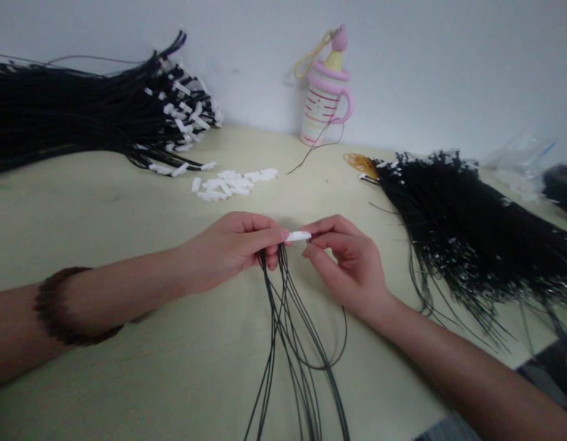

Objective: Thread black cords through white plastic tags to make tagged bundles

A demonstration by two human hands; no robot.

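Observation:
My left hand (246, 245) is closed, its thumb and fingers pinching a small white plastic connector (298, 236). Several thin black wires (283, 318) hang from the same hand and fan out downward past the table's near edge of view. My right hand (347, 260) is at the connector's right end, thumb and fingertips drawn together in a pinch. A dark bit shows at these fingertips, and one black wire loops up behind the palm; the wire's end is too small to see clearly. A dark beaded bracelet (65, 306) circles my left wrist.
Loose white connectors (232, 184) lie in a pile beyond my hands. A thick bundle of black cables with white connectors (81, 110) is at back left. Another black wire bundle (476, 226) lies right. A pink-and-white cup-shaped item (320, 101) stands against the wall, near a plastic bag (517, 165).

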